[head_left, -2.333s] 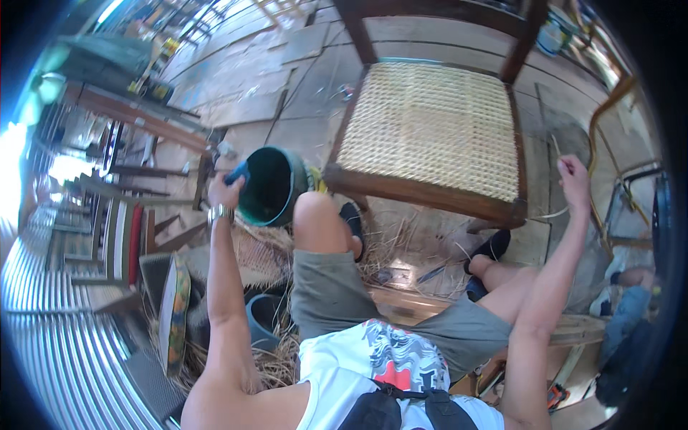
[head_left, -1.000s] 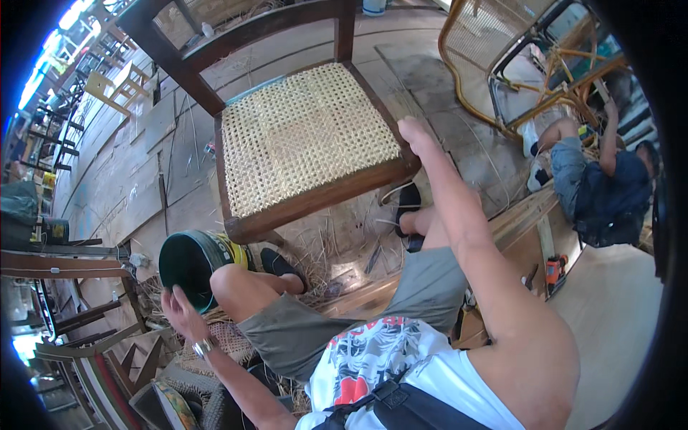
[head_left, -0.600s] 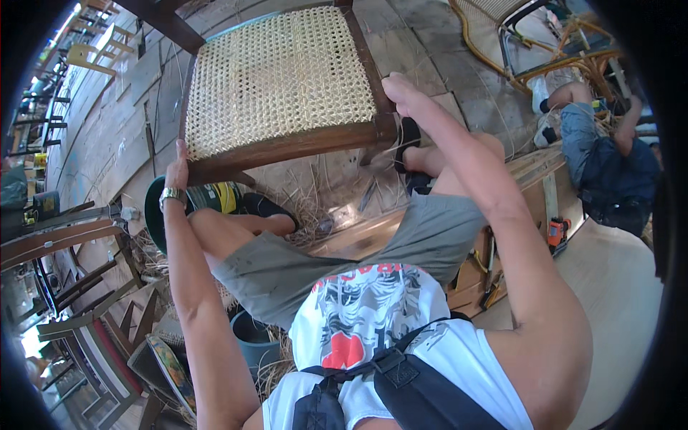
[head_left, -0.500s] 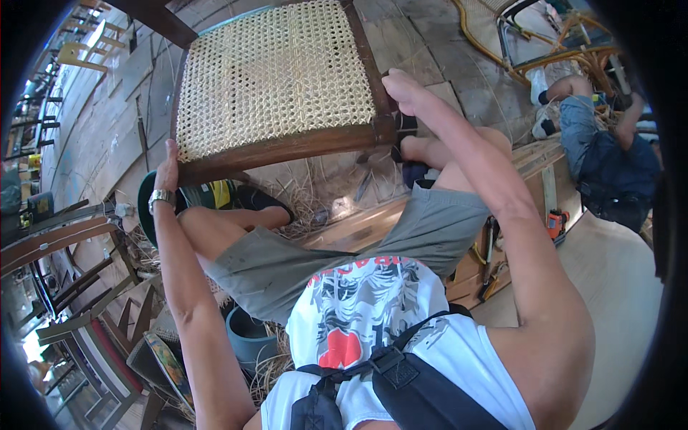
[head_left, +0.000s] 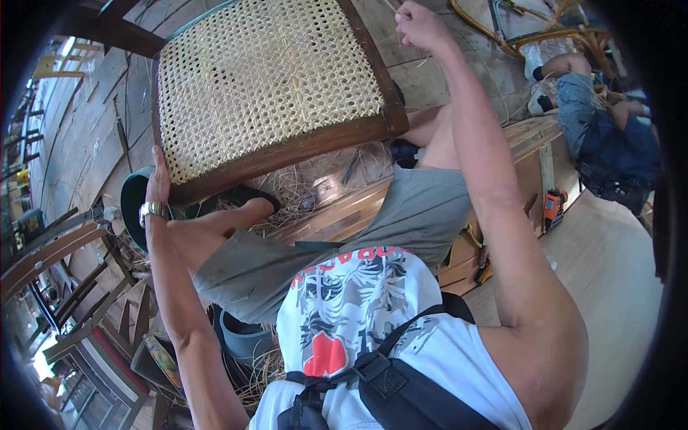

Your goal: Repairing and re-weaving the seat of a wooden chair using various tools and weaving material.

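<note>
The cane-seat chair (head_left: 265,79) fills the upper left and centre of the frame, its woven seat tilted toward the person. The left hand (head_left: 159,185), at the left middle, has its grip clasped on the chair's dark wooden front rail at the corner, a wristwatch (head_left: 152,210) just below. The right hand (head_left: 419,23), at the top centre, is clenched on a thin cane strand (head_left: 423,61) beside the chair's right rail. A green bucket (head_left: 133,204) sits behind the left wrist
</note>
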`<action>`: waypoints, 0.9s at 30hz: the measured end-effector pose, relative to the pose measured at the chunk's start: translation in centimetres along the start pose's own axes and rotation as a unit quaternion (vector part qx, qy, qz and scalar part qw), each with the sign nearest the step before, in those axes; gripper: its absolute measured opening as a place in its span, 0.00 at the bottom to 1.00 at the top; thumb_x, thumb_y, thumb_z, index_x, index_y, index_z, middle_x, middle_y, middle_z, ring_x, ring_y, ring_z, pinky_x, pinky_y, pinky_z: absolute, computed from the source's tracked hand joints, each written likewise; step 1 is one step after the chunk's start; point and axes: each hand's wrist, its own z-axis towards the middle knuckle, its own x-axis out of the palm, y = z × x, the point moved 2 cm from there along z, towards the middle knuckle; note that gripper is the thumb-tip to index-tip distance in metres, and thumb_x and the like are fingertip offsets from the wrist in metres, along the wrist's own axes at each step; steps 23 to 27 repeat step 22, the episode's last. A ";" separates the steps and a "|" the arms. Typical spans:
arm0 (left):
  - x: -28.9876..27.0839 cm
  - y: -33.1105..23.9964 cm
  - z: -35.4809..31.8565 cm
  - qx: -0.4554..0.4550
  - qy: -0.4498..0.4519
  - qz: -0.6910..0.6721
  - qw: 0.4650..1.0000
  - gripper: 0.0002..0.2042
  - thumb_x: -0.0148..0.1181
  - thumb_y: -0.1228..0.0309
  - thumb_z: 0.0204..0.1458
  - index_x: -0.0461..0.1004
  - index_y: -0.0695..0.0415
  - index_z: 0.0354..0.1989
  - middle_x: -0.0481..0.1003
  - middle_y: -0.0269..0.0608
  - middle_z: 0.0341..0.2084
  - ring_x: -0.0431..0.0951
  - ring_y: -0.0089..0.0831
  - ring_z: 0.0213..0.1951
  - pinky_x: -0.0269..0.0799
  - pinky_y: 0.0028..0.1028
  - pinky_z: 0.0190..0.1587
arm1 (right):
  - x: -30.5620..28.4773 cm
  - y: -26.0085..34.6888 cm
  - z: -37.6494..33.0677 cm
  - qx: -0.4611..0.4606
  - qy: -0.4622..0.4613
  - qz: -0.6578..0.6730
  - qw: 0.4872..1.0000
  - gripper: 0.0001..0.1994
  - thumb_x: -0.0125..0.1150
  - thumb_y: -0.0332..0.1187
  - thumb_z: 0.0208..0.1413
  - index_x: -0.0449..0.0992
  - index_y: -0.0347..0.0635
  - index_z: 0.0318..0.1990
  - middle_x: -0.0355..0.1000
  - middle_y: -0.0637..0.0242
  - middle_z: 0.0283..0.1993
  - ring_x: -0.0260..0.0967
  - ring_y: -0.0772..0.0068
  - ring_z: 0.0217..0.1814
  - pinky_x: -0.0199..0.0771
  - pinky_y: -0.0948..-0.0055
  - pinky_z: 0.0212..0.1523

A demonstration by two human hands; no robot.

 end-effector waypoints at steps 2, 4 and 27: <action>2.6 -3.5 -1.9 -0.027 -0.082 0.081 0.993 0.59 0.21 0.22 0.52 0.76 0.76 0.49 0.75 0.75 0.45 0.73 0.62 0.55 0.62 0.47 0.61 | -0.7 -2.4 2.1 -0.165 -0.106 -0.185 0.963 0.09 0.54 0.35 0.59 0.77 0.39 0.35 0.78 0.54 0.34 0.77 0.52 0.39 0.75 0.58 0.40; 2.5 -4.5 -2.8 -0.042 -0.111 0.104 0.987 0.59 0.21 0.22 0.51 0.76 0.76 0.49 0.75 0.74 0.46 0.73 0.62 0.55 0.62 0.47 0.61 | 0.3 -0.7 1.4 -0.180 -0.076 -0.147 0.970 0.09 0.54 0.35 0.59 0.77 0.39 0.35 0.77 0.52 0.36 0.76 0.48 0.41 0.75 0.56 0.42; 23.2 -5.2 -27.1 0.260 0.287 0.062 0.920 0.10 0.57 0.66 0.60 0.78 0.58 0.43 0.79 0.53 0.38 0.81 0.43 0.41 0.74 0.45 0.44 | -6.7 2.9 -1.9 -0.169 -0.121 0.047 0.977 0.06 0.57 0.29 0.64 0.75 0.34 0.38 0.67 0.71 0.26 0.59 0.82 0.29 0.62 0.76 0.31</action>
